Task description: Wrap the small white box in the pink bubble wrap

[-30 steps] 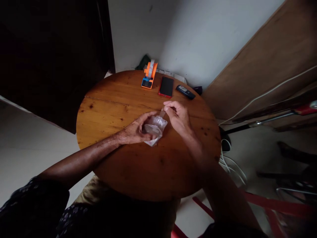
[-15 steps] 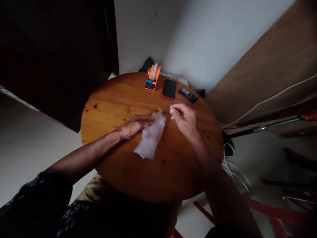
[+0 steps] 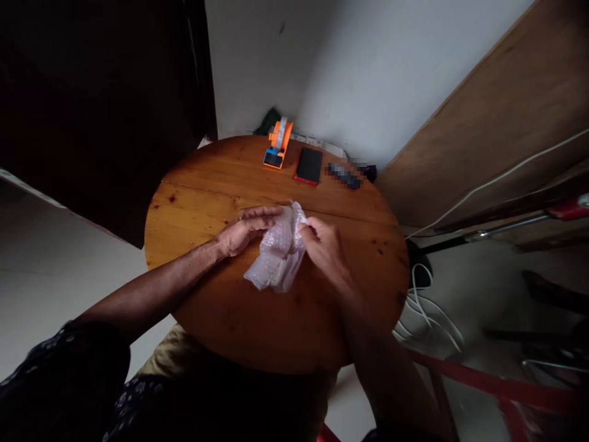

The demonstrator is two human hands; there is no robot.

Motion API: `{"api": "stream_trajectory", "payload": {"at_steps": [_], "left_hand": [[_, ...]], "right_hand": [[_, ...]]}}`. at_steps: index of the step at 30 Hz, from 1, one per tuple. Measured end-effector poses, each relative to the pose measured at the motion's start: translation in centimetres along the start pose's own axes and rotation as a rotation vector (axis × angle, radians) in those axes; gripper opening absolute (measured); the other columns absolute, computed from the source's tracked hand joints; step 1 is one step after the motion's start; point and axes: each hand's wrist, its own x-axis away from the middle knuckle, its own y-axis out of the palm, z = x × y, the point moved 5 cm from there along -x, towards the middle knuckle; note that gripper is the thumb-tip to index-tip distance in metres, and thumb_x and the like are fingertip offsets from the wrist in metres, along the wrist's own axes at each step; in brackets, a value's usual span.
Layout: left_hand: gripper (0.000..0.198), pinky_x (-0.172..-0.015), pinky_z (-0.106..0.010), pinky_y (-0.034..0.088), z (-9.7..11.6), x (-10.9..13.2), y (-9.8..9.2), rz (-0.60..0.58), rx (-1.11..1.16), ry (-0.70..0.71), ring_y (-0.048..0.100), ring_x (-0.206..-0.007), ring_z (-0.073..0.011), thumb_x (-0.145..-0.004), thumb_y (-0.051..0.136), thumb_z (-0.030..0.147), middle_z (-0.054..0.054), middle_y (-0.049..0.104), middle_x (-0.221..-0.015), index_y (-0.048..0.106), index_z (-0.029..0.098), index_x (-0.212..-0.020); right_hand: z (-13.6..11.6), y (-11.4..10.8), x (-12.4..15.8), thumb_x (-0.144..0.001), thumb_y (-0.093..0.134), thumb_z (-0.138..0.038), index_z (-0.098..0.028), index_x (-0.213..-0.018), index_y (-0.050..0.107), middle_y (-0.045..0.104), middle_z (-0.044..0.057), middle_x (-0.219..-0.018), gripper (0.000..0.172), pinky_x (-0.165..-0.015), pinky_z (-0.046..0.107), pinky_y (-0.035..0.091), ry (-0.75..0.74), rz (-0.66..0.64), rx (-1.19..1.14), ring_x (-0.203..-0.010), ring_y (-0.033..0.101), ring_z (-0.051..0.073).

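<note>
A crumpled package of clear bubble wrap (image 3: pixel 276 248) lies on the round wooden table (image 3: pixel 230 328) between my two hands. My left hand (image 3: pixel 246 230) rests against its upper left side, fingers stretched out over the wrap. On the opposite side, my right hand (image 3: pixel 324 245) pinches the right edge of the bubble wrap between thumb and fingers and lifts that edge a little. What the wrap encloses, if anything, cannot be made out.
An orange and blue tape dispenser (image 3: pixel 278 144) stands at the table's far side. Beside it lies a red-edged phone (image 3: pixel 308 166), then a dark, partly blurred object (image 3: pixel 345 176). White cables (image 3: pixel 426 307) lie on the floor at right.
My right hand has come left and down from above the table and taken hold of the bubble wrap's right edge, which now stands raised. My left hand stays on the wrap.
</note>
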Motion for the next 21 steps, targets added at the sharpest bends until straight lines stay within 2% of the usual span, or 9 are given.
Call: {"api": "stream_trajectory", "payload": {"at_steps": [4,7,9,12,14,16,18,21], "left_hand": [[0.051,-0.099,-0.041,0.050,0.1,-1.1,-1.3,0.082,-0.092,0.117,0.067,-0.101,-0.0228,-0.067,0.076,0.035,-0.010,0.074,-0.108,0.068,0.014,-0.113],[0.059,-0.098,-0.041,0.050,0.3,-1.5,-1.8,0.122,-0.248,0.232,0.065,-0.107,-0.0250,-0.067,0.079,0.042,-0.010,0.072,-0.111,0.063,0.017,-0.118],[0.061,-0.093,-0.039,0.052,0.7,-1.1,-1.8,0.159,-0.409,0.317,0.065,-0.104,-0.0247,-0.068,0.081,0.047,-0.010,0.071,-0.110,0.062,0.017,-0.118],[0.058,-0.076,-0.032,0.051,1.5,0.0,-1.3,0.223,-0.663,0.393,0.062,-0.085,-0.0198,-0.071,0.081,0.051,-0.006,0.067,-0.091,0.064,0.016,-0.114],[0.058,-0.067,-0.028,0.046,1.9,0.5,-1.2,0.246,-0.758,0.411,0.057,-0.073,-0.0160,-0.070,0.082,0.046,-0.001,0.061,-0.079,0.063,0.017,-0.117],[0.059,-0.061,-0.026,0.041,2.0,0.4,-1.5,0.261,-0.794,0.390,0.052,-0.065,-0.0128,-0.068,0.081,0.033,0.004,0.056,-0.071,0.060,0.018,-0.121],[0.057,-0.056,-0.023,0.037,1.8,-0.2,-2.5,0.294,-0.783,0.335,0.047,-0.058,-0.0102,-0.067,0.073,0.019,0.007,0.051,-0.064,0.057,0.019,-0.122],[0.052,-0.050,-0.020,0.035,1.4,-1.4,-4.4,0.358,-0.701,0.257,0.045,-0.052,-0.0085,-0.067,0.060,0.013,0.009,0.049,-0.060,0.056,0.019,-0.119]], "right_hand": [[2.4,-1.8,-0.6,-0.088,0.059,-0.042,-0.025,-0.069,0.052,0.050,-0.003,-0.062,0.026,-0.056,0.030,0.035,0.069,0.106,-0.287,-0.059,0.046,0.015],[3.2,-2.0,-0.9,-0.087,0.061,-0.042,-0.024,-0.066,0.049,0.049,-0.003,-0.062,0.030,-0.057,0.030,0.035,0.086,0.116,-0.336,-0.060,0.044,0.015],[3.2,-2.0,-1.1,-0.085,0.061,-0.042,-0.023,-0.068,0.054,0.050,-0.004,-0.063,0.026,-0.058,0.029,0.034,0.080,0.135,-0.322,-0.061,0.044,0.014],[3.3,-1.6,-1.3,-0.081,0.061,-0.042,-0.022,-0.076,0.062,0.054,-0.004,-0.064,0.021,-0.058,0.028,0.035,0.077,0.168,-0.287,-0.061,0.046,0.014],[3.5,-1.4,-1.5,-0.079,0.061,-0.043,-0.022,-0.079,0.064,0.060,-0.003,-0.066,0.021,-0.060,0.029,0.038,0.078,0.176,-0.295,-0.062,0.051,0.015],[3.9,-1.2,-1.8,-0.077,0.061,-0.042,-0.022,-0.082,0.063,0.066,-0.001,-0.069,0.021,-0.063,0.030,0.043,0.075,0.186,-0.323,-0.065,0.058,0.017],[4.3,-1.2,-1.9,-0.076,0.061,-0.040,-0.022,-0.089,0.063,0.069,0.000,-0.071,0.022,-0.064,0.031,0.046,0.072,0.204,-0.339,-0.066,0.063,0.018],[4.9,-1.5,-2.2,-0.076,0.061,-0.037,-0.022,-0.099,0.063,0.071,-0.001,-0.070,0.028,-0.062,0.031,0.047,0.063,0.232,-0.317,-0.063,0.064,0.019]]}}
